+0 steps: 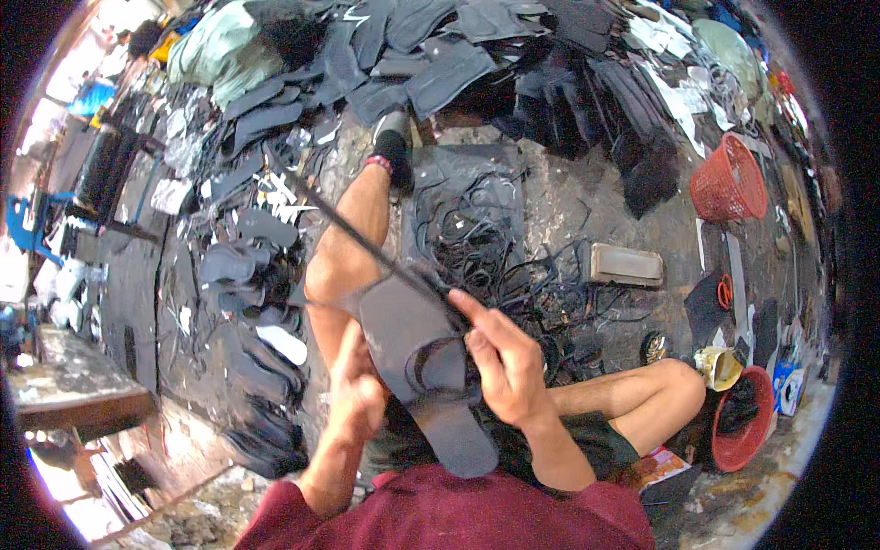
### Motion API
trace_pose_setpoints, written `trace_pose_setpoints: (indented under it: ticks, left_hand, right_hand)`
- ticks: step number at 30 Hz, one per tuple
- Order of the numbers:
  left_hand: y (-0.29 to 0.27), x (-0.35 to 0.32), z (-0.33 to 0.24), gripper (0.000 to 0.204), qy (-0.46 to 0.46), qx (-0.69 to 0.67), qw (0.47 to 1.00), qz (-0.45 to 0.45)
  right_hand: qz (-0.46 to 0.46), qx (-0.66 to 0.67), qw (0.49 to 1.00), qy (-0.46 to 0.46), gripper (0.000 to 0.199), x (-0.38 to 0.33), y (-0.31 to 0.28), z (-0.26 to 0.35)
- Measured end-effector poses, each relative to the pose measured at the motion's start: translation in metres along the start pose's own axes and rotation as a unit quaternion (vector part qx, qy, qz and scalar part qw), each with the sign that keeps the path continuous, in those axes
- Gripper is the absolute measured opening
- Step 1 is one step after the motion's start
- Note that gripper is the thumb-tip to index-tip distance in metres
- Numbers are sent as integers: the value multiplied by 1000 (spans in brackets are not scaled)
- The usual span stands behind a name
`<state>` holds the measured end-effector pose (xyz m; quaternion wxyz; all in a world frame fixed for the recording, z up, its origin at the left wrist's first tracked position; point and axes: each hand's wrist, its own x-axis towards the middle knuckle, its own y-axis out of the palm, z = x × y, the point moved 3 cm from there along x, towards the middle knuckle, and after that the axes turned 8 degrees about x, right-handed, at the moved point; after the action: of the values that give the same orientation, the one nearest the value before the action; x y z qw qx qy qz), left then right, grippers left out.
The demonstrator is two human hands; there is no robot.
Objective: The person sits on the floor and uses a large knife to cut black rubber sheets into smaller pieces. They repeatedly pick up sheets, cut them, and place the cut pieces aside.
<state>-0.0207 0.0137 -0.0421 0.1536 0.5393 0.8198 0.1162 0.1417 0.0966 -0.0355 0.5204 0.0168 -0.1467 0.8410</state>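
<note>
A dark grey sandal [403, 339], with a black strap loop [435, 367] across it, lies over my lap with one end toward my shirt. My left hand [357, 385] grips its left edge, slightly smeared by motion. At the opposite edge is my right hand [509, 362], its index finger and thumb closed near the sandal's side. A long, thin dark strip [353, 234] runs from near my right index fingertip up and left across my leg. The exact grip on the strip is hidden.
Tangled black offcuts [477, 220] cover the floor ahead. Dark sheet pieces [412, 55] heap at the back. Dark soles [243, 261] are piled on the left. Right of me are a pale block [626, 266], a red basket [729, 179] and a red bin [747, 431].
</note>
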Motion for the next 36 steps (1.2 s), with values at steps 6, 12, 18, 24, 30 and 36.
trace_pose_setpoints:
  ticks: [6, 12, 18, 24, 30, 36]
  left_hand:
    - [-22, 11, -17, 39, -253, -24, 967, 8]
    - [-37, 8, -4, 39, -277, 6, 961, -15]
    - [-40, 19, -10, 37, -275, 49, 960, 18]
    - [-49, 26, -15, 25, -282, 82, 953, 71]
    - [-49, 29, -21, 28, -312, 146, 930, 130]
    - [-49, 29, -17, 46, -304, 283, 888, 195]
  right_hand:
    - [-18, -43, 999, -1, 39, -93, -1, -39]
    - [5, -95, 994, 56, 38, -140, -20, -50]
    - [121, -139, 983, 27, 45, -39, -46, -34]
    - [296, -159, 942, -11, 35, 40, -59, -5]
    - [404, -141, 904, -25, 42, 91, -33, 4]
    - [436, -86, 896, -4, 38, 102, 0, 0]
